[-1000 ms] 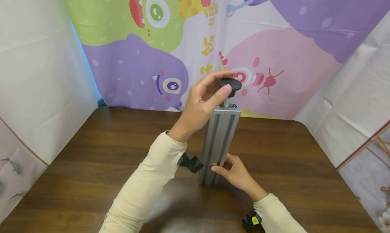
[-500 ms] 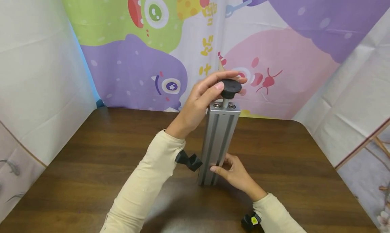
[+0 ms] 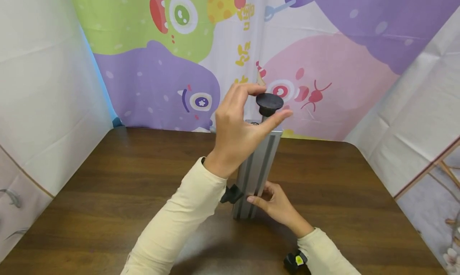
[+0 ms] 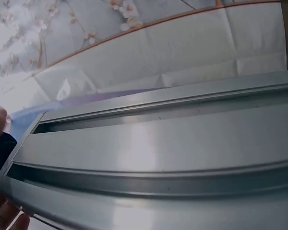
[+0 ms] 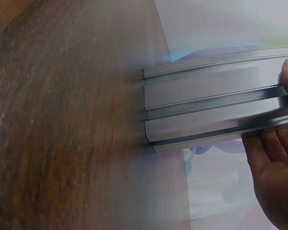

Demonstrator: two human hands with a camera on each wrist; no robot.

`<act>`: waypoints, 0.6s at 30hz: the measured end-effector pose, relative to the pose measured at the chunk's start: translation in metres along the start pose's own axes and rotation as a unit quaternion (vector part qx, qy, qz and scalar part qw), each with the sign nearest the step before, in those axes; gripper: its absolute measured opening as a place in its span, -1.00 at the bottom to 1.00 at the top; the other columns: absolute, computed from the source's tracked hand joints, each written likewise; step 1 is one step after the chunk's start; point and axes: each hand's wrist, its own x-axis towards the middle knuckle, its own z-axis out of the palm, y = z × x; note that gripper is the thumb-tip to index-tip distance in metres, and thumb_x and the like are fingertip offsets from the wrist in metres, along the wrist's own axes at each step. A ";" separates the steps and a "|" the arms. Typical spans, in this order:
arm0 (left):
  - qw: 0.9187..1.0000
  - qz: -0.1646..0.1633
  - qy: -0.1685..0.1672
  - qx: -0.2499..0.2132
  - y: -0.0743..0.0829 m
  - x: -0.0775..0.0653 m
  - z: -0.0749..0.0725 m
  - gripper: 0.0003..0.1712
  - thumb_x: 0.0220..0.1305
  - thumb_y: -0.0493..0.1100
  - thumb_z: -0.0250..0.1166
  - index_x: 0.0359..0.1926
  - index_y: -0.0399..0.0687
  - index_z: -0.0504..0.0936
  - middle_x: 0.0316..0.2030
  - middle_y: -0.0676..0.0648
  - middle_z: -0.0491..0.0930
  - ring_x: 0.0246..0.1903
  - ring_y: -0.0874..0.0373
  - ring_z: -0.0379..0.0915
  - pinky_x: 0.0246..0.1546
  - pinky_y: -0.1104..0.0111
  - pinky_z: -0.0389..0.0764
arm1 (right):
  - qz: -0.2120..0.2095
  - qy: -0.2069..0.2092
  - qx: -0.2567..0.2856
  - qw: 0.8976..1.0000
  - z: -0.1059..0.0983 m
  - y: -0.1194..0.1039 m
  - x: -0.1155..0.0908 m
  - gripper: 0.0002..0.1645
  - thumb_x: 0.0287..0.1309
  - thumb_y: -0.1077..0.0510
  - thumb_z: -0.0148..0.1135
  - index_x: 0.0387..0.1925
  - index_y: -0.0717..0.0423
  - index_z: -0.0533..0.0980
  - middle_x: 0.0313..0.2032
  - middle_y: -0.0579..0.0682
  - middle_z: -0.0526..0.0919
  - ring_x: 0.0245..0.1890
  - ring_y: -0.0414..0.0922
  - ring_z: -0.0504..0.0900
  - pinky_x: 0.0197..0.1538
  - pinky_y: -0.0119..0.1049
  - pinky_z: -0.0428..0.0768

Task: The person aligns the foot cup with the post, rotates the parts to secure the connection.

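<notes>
An aluminium profile (image 3: 259, 167) with long slots stands upright on the brown table (image 3: 172, 167). A black levelling foot (image 3: 269, 102), a round disc on a threaded stem, sits on its top end. My left hand (image 3: 235, 131) curves round the foot, index fingertip at the disc's far edge and thumb stretched across below its near side. Low on the profile, my right hand (image 3: 280, 207) grips it, thumb on the front face and the other fingers behind. In the right wrist view the profile's bottom end meets the table. The left wrist view shows the foot (image 4: 1, 152) at the edge.
A cartoon-printed curtain (image 3: 161, 87) hangs behind the table. White cloth panels stand at the left (image 3: 39, 67) and right (image 3: 406, 123). Each wrist wears a black strap-on mount, the right mount (image 3: 295, 262) bearing a yellow sticker.
My left hand has turned about the levelling foot; its thumb has swung from the disc's left edge across to the right. The right hand stays on the profile.
</notes>
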 end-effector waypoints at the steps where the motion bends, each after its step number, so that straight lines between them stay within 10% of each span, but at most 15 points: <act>1: 1.000 0.000 0.000 0.003 0.000 0.000 0.001 -0.46 -0.12 -0.10 0.58 -0.21 -0.35 0.56 -0.30 -0.19 0.59 -0.23 0.08 0.51 -0.10 0.41 0.49 | -0.001 0.000 -0.001 1.000 0.000 0.000 0.000 -0.80 0.15 0.28 0.30 -0.17 0.25 0.56 -0.34 -0.01 0.67 -0.43 -0.30 0.55 -0.38 -0.36 0.57; 7: 0.984 -0.061 -0.068 -0.150 -0.008 0.000 -0.002 -0.63 0.10 -0.28 0.40 -0.09 -0.43 0.58 -0.18 -0.27 0.62 -0.19 0.14 0.55 -0.09 0.36 0.54 | 0.007 0.002 -0.002 1.000 0.000 0.000 -0.001 -0.77 0.15 0.29 0.30 -0.14 0.25 0.56 -0.29 0.03 0.69 -0.36 -0.27 0.61 -0.31 -0.34 0.60; 9: 0.950 -0.110 -0.119 -0.268 -0.013 0.001 -0.005 -0.63 0.22 -0.33 0.24 0.01 -0.50 0.52 -0.11 -0.34 0.59 -0.13 0.14 0.56 -0.05 0.31 0.56 | 0.011 0.004 -0.005 1.000 0.000 0.000 -0.001 -0.76 0.14 0.28 0.31 -0.13 0.26 0.56 -0.27 0.06 0.70 -0.32 -0.26 0.63 -0.27 -0.33 0.61; 14: 0.834 -0.204 -0.213 -0.467 -0.026 0.005 -0.006 -0.48 0.30 -0.27 -0.07 0.18 -0.58 0.34 -0.07 -0.26 0.61 0.03 -0.06 0.52 0.13 0.13 0.46 | 0.015 0.008 -0.011 1.000 0.001 0.000 -0.001 -0.76 0.14 0.28 0.31 -0.13 0.27 0.57 -0.26 0.10 0.71 -0.28 -0.25 0.65 -0.22 -0.33 0.62; 18: 0.808 -0.224 -0.242 -0.488 -0.032 0.006 -0.005 -0.41 0.25 -0.20 -0.10 0.21 -0.52 0.34 -0.09 -0.08 0.65 0.06 -0.15 0.51 0.07 0.16 0.45 | 0.014 0.007 -0.014 1.000 0.001 -0.001 0.000 -0.76 0.15 0.28 0.30 -0.13 0.28 0.57 -0.25 0.12 0.71 -0.26 -0.26 0.64 -0.19 -0.33 0.61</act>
